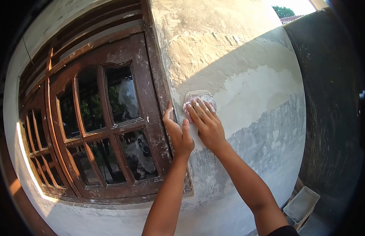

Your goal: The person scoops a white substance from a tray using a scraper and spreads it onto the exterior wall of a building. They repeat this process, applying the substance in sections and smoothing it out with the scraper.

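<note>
Brown wood window w/ glass panes (92, 102), left of both hands' fingers; its frame (154, 74) runs up just beside the L fingertips. L hand (178, 135): fingers point up along the frame edge, held close together, thumb upright & apart from them; nothing seen in its grip. R hand (208, 128), just right of L: fingers slightly spread, pressing flat on a pale, putty-smeared pad (199, 94), which lies against the wall (249, 90) under & above the fingertips; R thumb mostly hidden, can't tell its pose. Wall behind & right of the R fingers: rough, sunlit plaster above, smoother pale coat beside, patchy gray below. Dark panel (328, 98) well right of the fingers. Lower right, well below them, whitish tray (302, 204), tilted, nr the R forearm.
</note>
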{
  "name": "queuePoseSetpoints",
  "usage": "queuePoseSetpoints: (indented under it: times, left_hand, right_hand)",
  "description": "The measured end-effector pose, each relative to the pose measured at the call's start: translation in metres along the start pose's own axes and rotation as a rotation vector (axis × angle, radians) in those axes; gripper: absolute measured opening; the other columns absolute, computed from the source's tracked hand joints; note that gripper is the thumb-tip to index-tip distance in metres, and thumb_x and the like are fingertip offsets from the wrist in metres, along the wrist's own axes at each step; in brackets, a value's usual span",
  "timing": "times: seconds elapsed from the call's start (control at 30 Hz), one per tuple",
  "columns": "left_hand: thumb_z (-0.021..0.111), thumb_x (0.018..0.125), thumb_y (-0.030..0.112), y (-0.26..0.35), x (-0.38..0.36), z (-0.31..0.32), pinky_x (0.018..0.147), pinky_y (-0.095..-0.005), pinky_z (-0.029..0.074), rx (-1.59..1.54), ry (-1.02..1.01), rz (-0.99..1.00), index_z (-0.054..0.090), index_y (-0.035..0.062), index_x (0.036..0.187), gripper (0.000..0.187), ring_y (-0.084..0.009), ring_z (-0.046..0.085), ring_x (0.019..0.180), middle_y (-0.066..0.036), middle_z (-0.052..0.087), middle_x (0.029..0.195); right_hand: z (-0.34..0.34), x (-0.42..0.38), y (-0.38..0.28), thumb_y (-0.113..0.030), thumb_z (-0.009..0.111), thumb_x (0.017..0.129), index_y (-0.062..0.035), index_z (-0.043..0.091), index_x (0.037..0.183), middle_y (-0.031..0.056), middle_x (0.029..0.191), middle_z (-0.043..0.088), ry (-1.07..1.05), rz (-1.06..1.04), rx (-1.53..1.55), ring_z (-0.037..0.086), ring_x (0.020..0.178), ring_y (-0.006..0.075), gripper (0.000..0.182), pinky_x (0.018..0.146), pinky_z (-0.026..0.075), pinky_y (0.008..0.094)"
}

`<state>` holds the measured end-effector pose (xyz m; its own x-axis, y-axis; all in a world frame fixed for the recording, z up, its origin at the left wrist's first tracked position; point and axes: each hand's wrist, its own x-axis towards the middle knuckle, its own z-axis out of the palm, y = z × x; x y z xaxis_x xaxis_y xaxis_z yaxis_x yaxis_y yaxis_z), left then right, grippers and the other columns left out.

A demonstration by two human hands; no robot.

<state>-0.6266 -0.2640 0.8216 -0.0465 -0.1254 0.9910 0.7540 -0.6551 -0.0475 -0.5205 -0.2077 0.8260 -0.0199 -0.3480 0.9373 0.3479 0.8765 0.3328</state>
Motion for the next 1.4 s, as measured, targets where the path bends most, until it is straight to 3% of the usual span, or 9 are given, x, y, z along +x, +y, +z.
queuePoseSetpoints:
  times: [0.13, 0.47, 0.53, 0.77, 1.03, 1.2, 1.4]
  left_hand:
    - [0.042, 0.098, 0.032, -0.003, 0.001, 0.001, 0.115, -0.0480, 0.019, -0.024, 0.019, 0.017, 0.025, -0.0120, 0.136, 0.060, -0.0416, 0.032, 0.137, -0.035, 0.029, 0.146]
    - [0.041, 0.098, 0.029, 0.000, 0.002, 0.001, 0.115, -0.0480, 0.019, -0.014, 0.007, 0.013, 0.024, -0.0120, 0.137, 0.059, -0.0411, 0.032, 0.137, -0.036, 0.029, 0.145]
    - [0.037, 0.094, 0.017, 0.002, 0.003, 0.003, 0.115, -0.0436, 0.019, -0.005, 0.024, 0.044, 0.026, -0.0089, 0.134, 0.049, -0.0375, 0.034, 0.136, -0.035, 0.031, 0.145]
    - [0.036, 0.094, 0.017, 0.004, 0.001, 0.001, 0.114, -0.0433, 0.020, 0.006, 0.011, 0.004, 0.026, -0.0082, 0.134, 0.048, -0.0370, 0.034, 0.135, -0.036, 0.031, 0.145]
    - [0.037, 0.095, 0.017, 0.003, 0.001, 0.004, 0.114, -0.0443, 0.019, -0.055, 0.033, 0.014, 0.026, -0.0072, 0.134, 0.047, -0.0374, 0.035, 0.135, -0.036, 0.032, 0.145]
    - [0.037, 0.095, 0.016, 0.006, 0.000, 0.001, 0.114, -0.0444, 0.020, 0.026, 0.034, -0.010, 0.027, -0.0061, 0.134, 0.046, -0.0372, 0.036, 0.134, -0.036, 0.032, 0.145]
    - [0.038, 0.094, 0.016, 0.002, 0.001, 0.004, 0.114, -0.0441, 0.020, -0.041, 0.054, -0.009, 0.028, -0.0052, 0.133, 0.045, -0.0365, 0.036, 0.134, -0.036, 0.033, 0.145]
  right_hand:
    - [-0.006, -0.005, 0.000, -0.002, 0.053, 0.082, -0.0040, 0.054, 0.134, 0.0156, 0.132, 0.057, 0.060, 0.032, 0.002, 0.051, 0.128, 0.0324, 0.052, 0.109, 0.037, 0.0479]
    - [0.000, -0.008, -0.010, 0.002, 0.053, 0.080, -0.0052, 0.057, 0.131, 0.0158, 0.133, 0.057, 0.073, 0.086, 0.058, 0.051, 0.128, 0.0334, 0.052, 0.109, 0.036, 0.0476]
    - [-0.005, 0.002, -0.007, 0.004, 0.052, 0.078, -0.0055, 0.058, 0.130, 0.0161, 0.131, 0.058, 0.140, 0.107, 0.050, 0.052, 0.127, 0.0333, 0.053, 0.108, 0.037, 0.0477]
    - [0.000, -0.011, -0.009, 0.004, 0.052, 0.078, -0.0058, 0.059, 0.128, 0.0150, 0.131, 0.059, 0.043, 0.079, 0.085, 0.052, 0.127, 0.0337, 0.051, 0.108, 0.038, 0.0472]
    - [-0.002, 0.018, 0.003, 0.006, 0.051, 0.078, -0.0055, 0.057, 0.130, 0.0158, 0.132, 0.058, 0.108, 0.122, 0.060, 0.051, 0.128, 0.0343, 0.054, 0.108, 0.037, 0.0484]
    - [-0.015, -0.034, -0.021, 0.003, 0.054, 0.078, -0.0057, 0.062, 0.125, 0.0143, 0.129, 0.060, 0.030, 0.141, 0.145, 0.053, 0.126, 0.0319, 0.048, 0.107, 0.038, 0.0480]
    - [-0.020, 0.003, -0.007, 0.003, 0.054, 0.077, -0.0075, 0.062, 0.126, 0.0134, 0.129, 0.060, 0.093, 0.135, 0.077, 0.052, 0.127, 0.0321, 0.050, 0.108, 0.036, 0.0491]
